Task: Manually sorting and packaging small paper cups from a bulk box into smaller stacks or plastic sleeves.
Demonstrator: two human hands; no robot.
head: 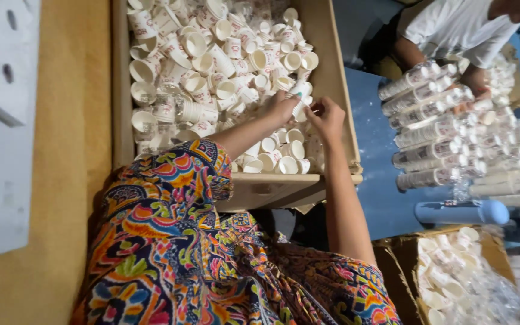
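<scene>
A short stack of small white paper cups (301,95) is gripped by both the left hand (281,108) and right hand (327,117) over the wooden bin (339,90); many loose cups (212,54) are left unstacked; sleeved stacks (428,129) are piled alongside.

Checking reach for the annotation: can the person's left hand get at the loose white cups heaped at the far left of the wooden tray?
Probably yes. The left hand is already over the wooden tray, whose top is open, and nothing covers the loose white cups. It holds a short stack of cups with the right hand, so it would have to free itself first.
</scene>
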